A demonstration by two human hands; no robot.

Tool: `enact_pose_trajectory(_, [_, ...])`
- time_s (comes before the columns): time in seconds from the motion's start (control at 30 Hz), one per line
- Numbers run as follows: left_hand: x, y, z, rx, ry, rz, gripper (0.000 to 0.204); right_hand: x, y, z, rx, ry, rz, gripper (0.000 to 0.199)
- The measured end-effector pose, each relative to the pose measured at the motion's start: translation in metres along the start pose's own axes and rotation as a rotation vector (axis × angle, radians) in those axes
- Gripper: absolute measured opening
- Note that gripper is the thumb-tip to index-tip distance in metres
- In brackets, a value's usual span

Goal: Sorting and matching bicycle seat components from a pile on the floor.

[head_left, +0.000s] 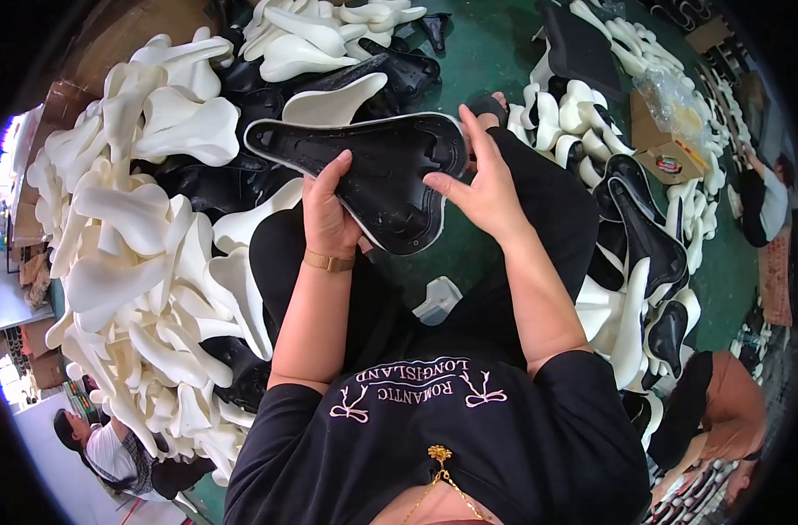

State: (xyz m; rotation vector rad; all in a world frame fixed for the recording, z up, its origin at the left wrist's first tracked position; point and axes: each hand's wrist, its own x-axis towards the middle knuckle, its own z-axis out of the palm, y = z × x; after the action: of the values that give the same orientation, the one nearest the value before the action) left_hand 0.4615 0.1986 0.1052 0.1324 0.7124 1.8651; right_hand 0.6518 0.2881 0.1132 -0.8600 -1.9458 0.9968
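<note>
A bicycle saddle point(381, 171) is held above my lap with its black plastic underside up. A thin white foam rim shows round its edge, and its narrow nose points to the left. My left hand point(327, 214) grips the near long edge, the thumb lying over the black base and the fingers hidden beneath. At the wide right end my right hand point(486, 194) is closed round the rim, thumb on the underside and fingers along the outer edge. Just beyond the saddle is a white foam saddle pad point(329, 103).
To my left rises a big heap of white saddle pads point(119, 236), with black saddle bases point(202, 185) among them. More black-based saddles point(648, 232) lie right, near a cardboard box point(666, 149). A white piece point(438, 300) lies between my legs. Other people point(110, 451) sit around.
</note>
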Motion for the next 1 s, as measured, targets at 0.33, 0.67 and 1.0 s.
enact_pose_trajectory(0.33, [-0.001, -0.004, 0.004, 0.151, 0.044, 0.041, 0.028, -0.005, 0.013, 0.018, 0.268, 0.114, 0.064, 0.069])
enact_pose_trajectory(0.67, [-0.008, 0.015, 0.021, -0.023, -0.014, 0.169, 0.039, -0.045, -0.003, 0.021, 1.06, -0.075, 0.627, 0.046])
enact_pose_trajectory(1.0, [0.004, 0.039, 0.043, 1.275, -0.781, 0.042, 0.041, -0.085, -0.034, -0.205, 0.165, 0.457, 0.435, 0.066])
